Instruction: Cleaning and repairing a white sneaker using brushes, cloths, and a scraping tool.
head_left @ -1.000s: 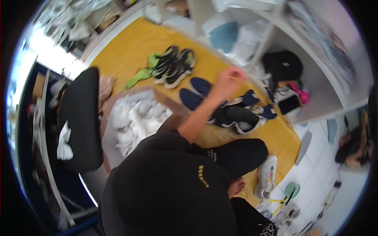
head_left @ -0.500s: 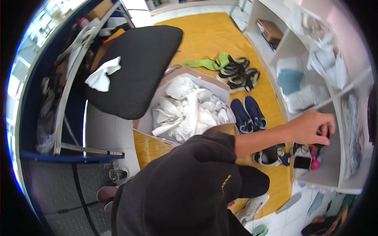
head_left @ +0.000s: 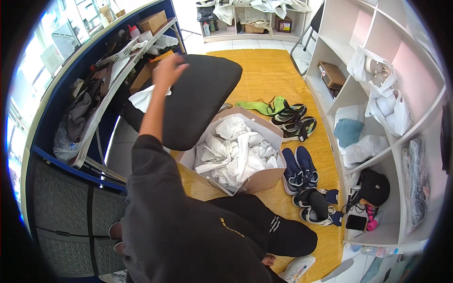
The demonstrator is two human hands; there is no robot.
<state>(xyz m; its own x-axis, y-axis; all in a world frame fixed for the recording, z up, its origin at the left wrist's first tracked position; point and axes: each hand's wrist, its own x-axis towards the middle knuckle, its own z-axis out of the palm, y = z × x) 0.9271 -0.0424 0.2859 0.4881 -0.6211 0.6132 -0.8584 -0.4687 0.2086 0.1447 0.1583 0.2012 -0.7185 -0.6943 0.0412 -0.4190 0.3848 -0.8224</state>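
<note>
- The rack (head_left: 89, 137) runs along the left, with a pink bottle (head_left: 134, 31) near its far end.
- The white cloth (head_left: 140, 100) lies on the left edge of the seat, partly behind the forearm.
- The left hand (head_left: 168, 73) is above the seat's far left part, just beyond the cloth. Its thumb stands apart from the loosely bent, blurred fingers, so it looks partly open, nothing visible in its grasp; whether it touches the cloth or seat, I cannot tell. The forearm is bare, reaching almost straight away from the pushed-up sleeve, knuckles toward the rack.
- The black seat (head_left: 207, 89) stands with its near right edge beside the box.
- The open box (head_left: 264, 181) sits on the yellow mat (head_left: 264, 66), filled with white wads (head_left: 231, 155).
- Green-trimmed shoes (head_left: 302, 128), navy shoes (head_left: 299, 167) and dark shoes (head_left: 317, 206) line the mat's right edge.
- In the shelf's (head_left: 398, 214) lowest right compartment are a black cap (head_left: 376, 187) and, at its near left corner, a phone (head_left: 356, 222).
</note>
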